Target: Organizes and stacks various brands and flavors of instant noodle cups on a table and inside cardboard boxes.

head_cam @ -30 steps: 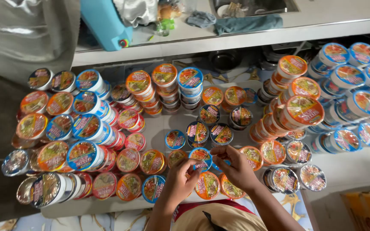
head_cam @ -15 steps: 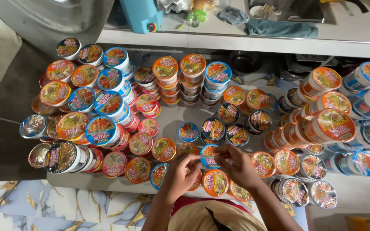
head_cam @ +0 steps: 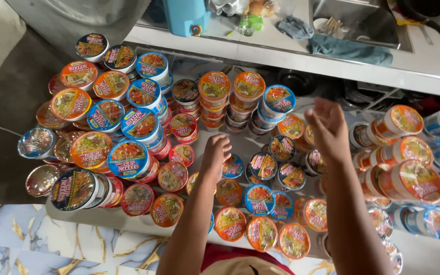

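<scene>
My left hand [head_cam: 216, 150] curled, empty, over the noodle cups [head_cam: 230, 193] just below. My right hand [head_cam: 328, 130] spread, empty, above cups. Cups likely light, thin-walled, foil lids fragile: take by rim.

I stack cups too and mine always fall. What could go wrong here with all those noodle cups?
The left hand and right hand reach out over the low noodle cups, and a forearm could knock them over. The leaning stack of cups on the left is tipped on its side and might roll or slide. The front cups sit close to the near edge of the surface and could drop off if bumped.
</scene>
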